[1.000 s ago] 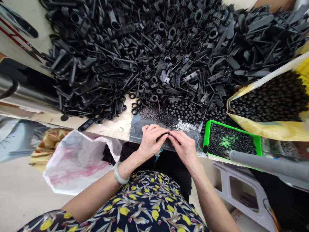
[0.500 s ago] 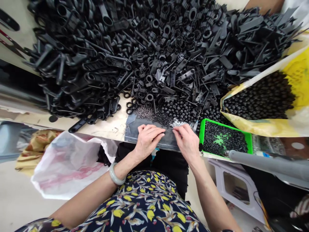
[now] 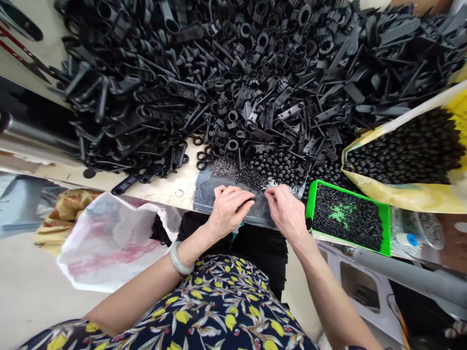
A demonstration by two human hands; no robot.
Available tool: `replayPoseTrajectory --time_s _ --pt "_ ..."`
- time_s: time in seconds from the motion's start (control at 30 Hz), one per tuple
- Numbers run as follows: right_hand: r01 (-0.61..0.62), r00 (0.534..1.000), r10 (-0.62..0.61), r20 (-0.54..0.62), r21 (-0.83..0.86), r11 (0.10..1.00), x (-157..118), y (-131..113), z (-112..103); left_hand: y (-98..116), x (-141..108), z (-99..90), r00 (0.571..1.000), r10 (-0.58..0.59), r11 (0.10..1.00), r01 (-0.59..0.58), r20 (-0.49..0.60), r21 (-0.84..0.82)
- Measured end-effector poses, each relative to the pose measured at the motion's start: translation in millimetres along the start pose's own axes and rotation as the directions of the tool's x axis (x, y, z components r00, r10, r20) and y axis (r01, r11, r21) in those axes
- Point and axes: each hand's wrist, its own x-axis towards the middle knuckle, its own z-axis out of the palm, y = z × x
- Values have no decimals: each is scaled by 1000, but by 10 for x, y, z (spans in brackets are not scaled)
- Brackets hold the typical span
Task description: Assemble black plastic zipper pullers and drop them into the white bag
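Observation:
My left hand (image 3: 231,208) is closed over the grey mat (image 3: 204,197) at the table's front edge. A small black part (image 3: 253,199) pokes out between its thumb and forefinger, most of it hidden by the fingers. Facing it, my right hand (image 3: 286,211) pinches with thumb and forefinger; a tiny dark bit seems to show at the tips, too small to name. Just beyond those fingertips lies a little heap of small silvery metal pieces (image 3: 272,184). Round black beads (image 3: 275,164) and finer dark bits (image 3: 250,179) are spread behind it.
A large heap of black plastic parts (image 3: 153,92) covers the back of the table. To the right stand a green tray (image 3: 386,228) of small black pieces and a yellow bag (image 3: 394,197) of black beads. A white plastic bag (image 3: 105,243) hangs below at left.
The whole view has shifted slightly, so things appear further right. Both hands keep nearly the same place over the mat, with a little more of the black part showing in my left hand.

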Motion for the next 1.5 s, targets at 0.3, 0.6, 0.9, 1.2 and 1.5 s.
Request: replayPoseTrajectory --time_s 0.3,0.6,0.9,1.2,1.5 --pt "-201 977 208 48 532 823 -66 -153 -10 -30 -21 26 998 -48 999 47 34 13" --pt "-496 867 251 430 797 345 71 -131 -61 -43 -32 30 998 -53 998 54 34 -14" --pt "-560 828 237 509 779 283 198 -159 -52 -38 -34 25 997 -64 996 66 38 -54" --pt "-522 853 234 467 773 360 211 -174 -37 -44 -35 28 996 -69 995 73 51 -67" --pt "-446 887 196 418 667 596 171 -175 -47 -87 -74 64 999 -30 999 31 35 -17"
